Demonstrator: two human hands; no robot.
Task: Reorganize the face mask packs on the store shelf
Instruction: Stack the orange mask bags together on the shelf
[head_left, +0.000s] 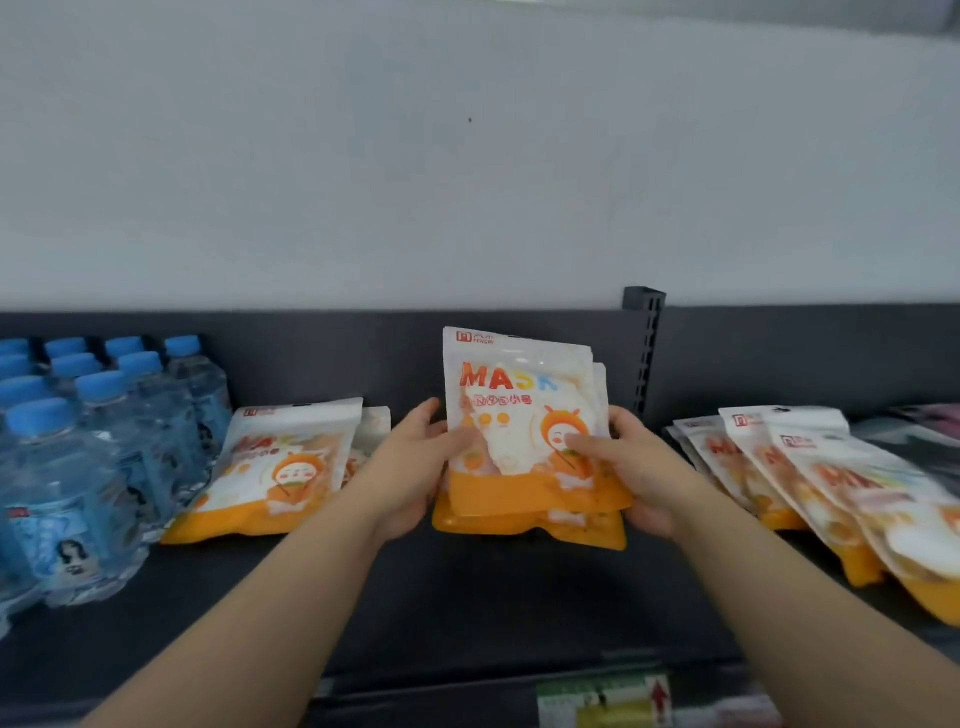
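A small stack of white-and-orange face mask packs stands upright in the middle of the dark shelf, printed "MASK" on the front. My left hand grips its left edge, thumb across the front. My right hand grips the right edge the same way. The stack's lower packs stick out beneath the front one. To the left, more mask packs lie leaning back. On the right, several mask packs lie fanned and overlapping.
A shrink-wrapped bundle of water bottles with blue caps fills the shelf's left end. A slotted shelf upright rises behind the held stack. A price label strip runs along the shelf's front edge. Dark items lie at far right.
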